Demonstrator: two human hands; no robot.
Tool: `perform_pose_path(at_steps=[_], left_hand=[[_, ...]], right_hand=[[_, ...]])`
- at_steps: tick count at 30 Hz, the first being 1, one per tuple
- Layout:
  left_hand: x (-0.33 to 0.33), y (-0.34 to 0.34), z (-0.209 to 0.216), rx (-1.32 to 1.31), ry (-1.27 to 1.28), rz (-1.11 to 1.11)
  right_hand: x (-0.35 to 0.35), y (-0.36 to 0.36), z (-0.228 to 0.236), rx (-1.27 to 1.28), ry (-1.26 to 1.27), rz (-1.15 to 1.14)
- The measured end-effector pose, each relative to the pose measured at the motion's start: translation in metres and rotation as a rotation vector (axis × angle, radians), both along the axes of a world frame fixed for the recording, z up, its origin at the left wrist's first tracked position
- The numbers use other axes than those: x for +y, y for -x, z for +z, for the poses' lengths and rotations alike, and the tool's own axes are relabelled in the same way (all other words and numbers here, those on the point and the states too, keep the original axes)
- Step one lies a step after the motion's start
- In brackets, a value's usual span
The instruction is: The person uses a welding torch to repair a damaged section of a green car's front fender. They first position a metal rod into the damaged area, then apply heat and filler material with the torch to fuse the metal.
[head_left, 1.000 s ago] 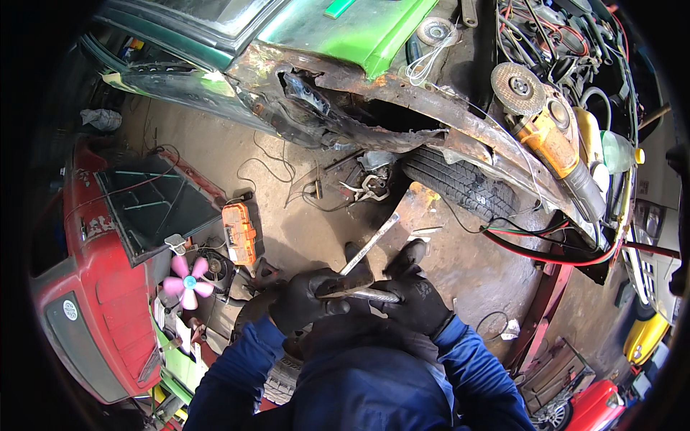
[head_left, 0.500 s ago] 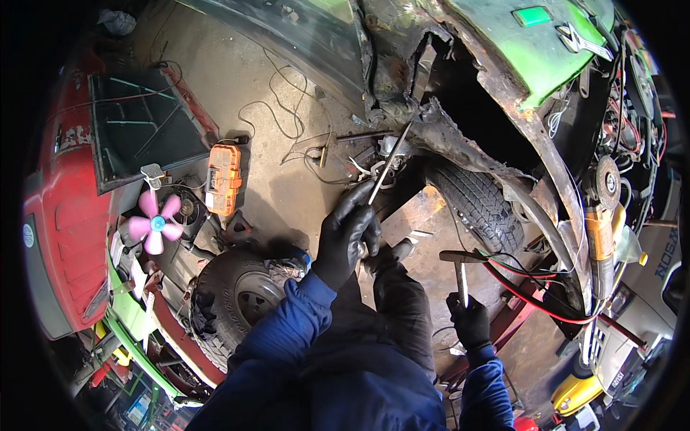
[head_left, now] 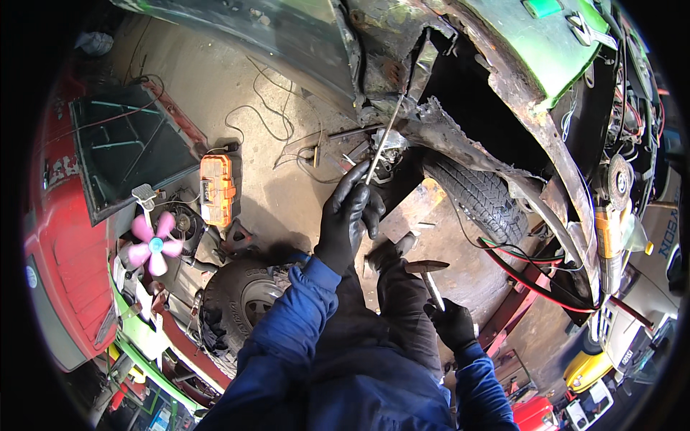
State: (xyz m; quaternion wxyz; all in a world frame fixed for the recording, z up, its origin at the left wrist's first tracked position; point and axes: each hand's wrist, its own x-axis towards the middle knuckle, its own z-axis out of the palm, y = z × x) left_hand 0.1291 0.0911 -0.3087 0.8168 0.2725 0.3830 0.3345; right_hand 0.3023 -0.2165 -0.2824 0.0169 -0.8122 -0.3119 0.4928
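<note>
My black-gloved left hand [head_left: 348,219] is closed around a long thin metal rod [head_left: 386,136], which slants up and to the right. The rod's far tip meets the torn, rusty sheet metal [head_left: 388,61] of a car body, beside a ragged dark opening. Whether the tip presses in or only touches, I cannot tell. Lower right, my gloved right hand [head_left: 453,325] grips the handle of a hammer [head_left: 428,267]. The hammer's head points away from me and is apart from the rod. A tyre [head_left: 478,194] sits under the cut-away wheel arch.
A green panel [head_left: 517,43] carries an adjustable wrench [head_left: 591,30]. An angle grinder [head_left: 611,215] hangs at the right, near red and black cables [head_left: 514,280]. An orange case [head_left: 217,188], a pink-bladed fan [head_left: 155,244] and a loose wheel [head_left: 244,302] stand left. Cords [head_left: 284,122] trail across the floor.
The hammer in my right hand has moved left, closer to my left hand. The rod's tip now rests higher and further left on the rusty metal. The whole view has shifted slightly.
</note>
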Motion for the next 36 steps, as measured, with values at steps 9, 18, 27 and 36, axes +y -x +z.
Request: perform_pose_path(at_steps=[9, 18, 27, 36], left_hand=[[-0.002, -0.002, -0.001, 0.128, -0.061, -0.051], [-0.003, -0.006, -0.006, 0.093, -0.055, 0.027], [0.012, -0.017, -0.006, 0.075, -0.063, 0.008], [0.054, -0.009, -0.031, 0.293, -0.238, -0.126]], right_hand=[[-0.001, -0.001, -0.002, 0.009, -0.098, -0.121], [-0.006, -0.006, 0.007, 0.020, -0.070, -0.231], [-0.002, -0.003, 0.006, 0.048, -0.131, -0.257], [0.009, 0.006, 0.000, 0.053, -0.139, -0.246]])
